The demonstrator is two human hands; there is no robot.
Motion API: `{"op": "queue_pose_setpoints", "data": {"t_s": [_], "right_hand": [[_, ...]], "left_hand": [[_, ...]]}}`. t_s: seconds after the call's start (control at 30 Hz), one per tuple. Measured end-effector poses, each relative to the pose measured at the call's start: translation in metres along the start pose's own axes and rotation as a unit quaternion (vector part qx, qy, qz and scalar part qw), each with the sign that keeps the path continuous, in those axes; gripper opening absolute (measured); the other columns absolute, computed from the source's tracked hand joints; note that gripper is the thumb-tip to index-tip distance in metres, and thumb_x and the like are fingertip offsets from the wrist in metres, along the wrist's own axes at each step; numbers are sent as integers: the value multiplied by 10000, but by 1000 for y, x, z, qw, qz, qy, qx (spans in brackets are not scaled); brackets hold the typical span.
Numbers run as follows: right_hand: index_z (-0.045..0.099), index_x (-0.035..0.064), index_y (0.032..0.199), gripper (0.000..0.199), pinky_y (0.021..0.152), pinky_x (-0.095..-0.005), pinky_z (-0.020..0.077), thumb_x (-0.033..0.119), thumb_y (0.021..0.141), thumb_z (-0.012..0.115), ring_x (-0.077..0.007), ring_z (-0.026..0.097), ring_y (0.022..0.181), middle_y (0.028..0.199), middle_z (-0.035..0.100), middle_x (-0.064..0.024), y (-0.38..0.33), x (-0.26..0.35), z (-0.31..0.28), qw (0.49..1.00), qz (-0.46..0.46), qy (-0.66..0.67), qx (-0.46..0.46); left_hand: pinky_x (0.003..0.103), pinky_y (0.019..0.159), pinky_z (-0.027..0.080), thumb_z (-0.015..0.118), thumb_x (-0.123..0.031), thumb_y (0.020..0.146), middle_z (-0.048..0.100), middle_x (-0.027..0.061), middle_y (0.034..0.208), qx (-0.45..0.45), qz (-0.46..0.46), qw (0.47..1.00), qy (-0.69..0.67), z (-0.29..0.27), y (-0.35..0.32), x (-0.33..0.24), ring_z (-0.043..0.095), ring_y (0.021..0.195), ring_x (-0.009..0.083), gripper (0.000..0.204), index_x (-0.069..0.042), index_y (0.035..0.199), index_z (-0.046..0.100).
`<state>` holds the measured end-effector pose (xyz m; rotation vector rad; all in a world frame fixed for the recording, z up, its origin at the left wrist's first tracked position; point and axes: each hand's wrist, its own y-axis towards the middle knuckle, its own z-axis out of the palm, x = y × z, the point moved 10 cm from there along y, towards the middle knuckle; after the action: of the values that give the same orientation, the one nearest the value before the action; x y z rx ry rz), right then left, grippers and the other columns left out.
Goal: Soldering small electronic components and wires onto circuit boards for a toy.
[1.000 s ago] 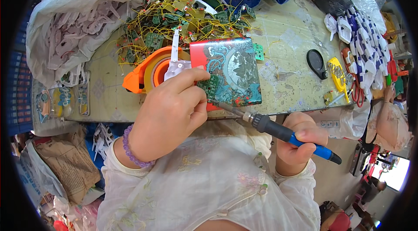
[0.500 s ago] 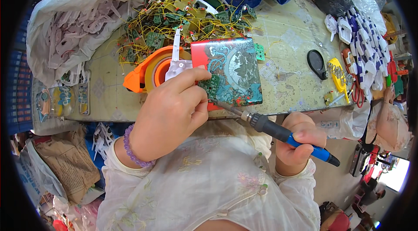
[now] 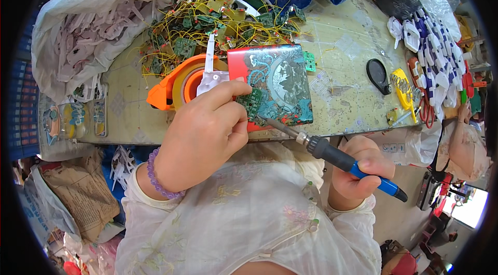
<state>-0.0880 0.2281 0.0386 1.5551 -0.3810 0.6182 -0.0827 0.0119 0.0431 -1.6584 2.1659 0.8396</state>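
Green circuit board (image 3: 252, 102), small and square, pinched in left hand (image 3: 205, 135) fingers; right hand (image 3: 360, 171) fingers clamped around blue-handled soldering iron (image 3: 332, 155).

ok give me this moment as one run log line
left hand: pins small green circuit board on patterned tin | right hand: holds soldering iron, tip at board

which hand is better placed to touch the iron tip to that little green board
Right. The right hand already grips the soldering iron, its tip reaching the small green circuit board. The left hand is busy pinning that board on the decorated tin.
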Motion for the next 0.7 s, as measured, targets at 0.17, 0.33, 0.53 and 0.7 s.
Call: {"op": "queue_pose_setpoints", "data": {"t_s": [0.17, 0.33, 0.53, 0.7], "right_hand": [[435, 65, 919, 337, 415, -271, 356, 392, 995, 401, -155, 442, 458, 570, 453, -49, -2, -1, -6, 1000, 11, -23, 1], [435, 62, 925, 336, 416, -271, 337, 383, 1002, 372, -154, 432, 449, 550, 441, -50, -5, -2, -15, 999, 23, -29, -12], [435, 68, 934, 325, 433, -272, 333, 376, 1006, 361, -150, 409, 430, 547, 438, -56, -12, -5, -32, 996, 39, -64, -57], [435, 22, 937, 329, 403, -269, 357, 346, 991, 427, -156, 450, 435, 568, 480, -67, -18, -7, -45, 994, 23, -39, -99]], "left_hand": [[374, 702, 515, 645, -6, 720, 609, 125, 1057, -4, 2, 1000, -1, -1, 0, 1, 625, 806, 295, 71, 30, 732, 584], [385, 835, 500, 735, -75, 689, 598, 122, 1122, -8, 38, 999, 11, -3, -5, 1, 603, 1017, 318, 344, -21, 1003, 606], [383, 937, 429, 866, -162, 595, 569, 114, 1167, -191, -33, 975, -112, -30, -33, 38, 556, 1095, 290, 678, -45, 1170, 525], [339, 810, 454, 842, -86, 617, 633, 73, 924, -229, -9, 968, -98, -33, -73, 55, 580, 901, 243, 421, -51, 979, 628]]}}
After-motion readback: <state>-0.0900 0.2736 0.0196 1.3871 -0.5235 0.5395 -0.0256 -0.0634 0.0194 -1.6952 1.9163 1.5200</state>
